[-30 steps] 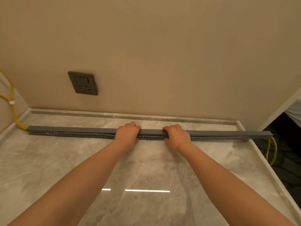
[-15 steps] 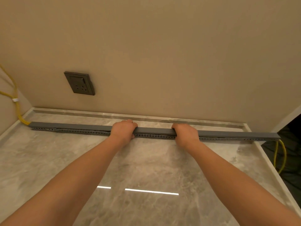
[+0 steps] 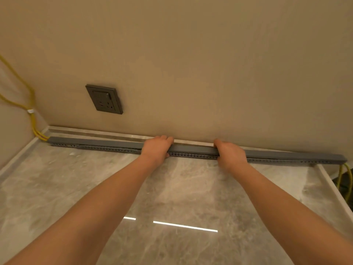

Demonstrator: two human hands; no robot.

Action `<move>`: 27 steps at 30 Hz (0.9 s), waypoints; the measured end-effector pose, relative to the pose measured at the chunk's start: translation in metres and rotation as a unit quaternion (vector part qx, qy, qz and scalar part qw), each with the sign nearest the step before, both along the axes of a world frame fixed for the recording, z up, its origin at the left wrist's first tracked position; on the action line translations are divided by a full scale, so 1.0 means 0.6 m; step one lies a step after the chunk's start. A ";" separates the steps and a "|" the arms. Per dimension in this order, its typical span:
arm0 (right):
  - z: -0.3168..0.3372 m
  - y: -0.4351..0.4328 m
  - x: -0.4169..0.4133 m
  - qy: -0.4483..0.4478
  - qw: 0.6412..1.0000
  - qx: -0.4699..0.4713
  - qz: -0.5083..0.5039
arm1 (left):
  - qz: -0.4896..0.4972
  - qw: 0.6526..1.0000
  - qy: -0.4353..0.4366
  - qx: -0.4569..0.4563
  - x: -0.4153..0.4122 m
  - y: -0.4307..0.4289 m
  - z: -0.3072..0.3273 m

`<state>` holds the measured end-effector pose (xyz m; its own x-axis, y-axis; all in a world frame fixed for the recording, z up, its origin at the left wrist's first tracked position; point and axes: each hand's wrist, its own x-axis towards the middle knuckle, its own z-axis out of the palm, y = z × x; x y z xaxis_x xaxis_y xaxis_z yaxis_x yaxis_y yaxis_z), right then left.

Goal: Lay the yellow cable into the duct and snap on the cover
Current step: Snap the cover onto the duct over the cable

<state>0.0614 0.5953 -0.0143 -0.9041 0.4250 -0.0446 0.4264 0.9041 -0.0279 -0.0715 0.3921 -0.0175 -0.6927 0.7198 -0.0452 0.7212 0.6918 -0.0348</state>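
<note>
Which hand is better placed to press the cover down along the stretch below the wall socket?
The left hand: it grips the duct on the socket side, with that stretch free beside it. The right hand would have to cross over.

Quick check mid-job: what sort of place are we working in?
Likely a finished indoor room: a polished marble-look ledge meets a beige wall carrying a dark wall socket, with a grey cable duct laid along it.

Matt grey plastic duct (image 3: 95, 143) lies on a glossy, marble-look counter (image 3: 76, 188) beneath a matt painted wall (image 3: 191, 73).
</note>
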 end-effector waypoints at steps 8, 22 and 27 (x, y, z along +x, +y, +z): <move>0.006 0.003 -0.011 -0.003 0.999 0.045 -0.001 | -0.002 0.997 0.066 -0.028 -0.015 0.020 0.002; 0.005 -0.007 -0.016 -0.013 0.997 0.077 -0.004 | 0.026 0.999 0.030 0.011 -0.016 0.022 -0.007; 0.002 -0.008 -0.015 -0.005 0.999 0.040 -0.027 | 0.044 0.998 0.027 0.024 -0.008 0.024 -0.010</move>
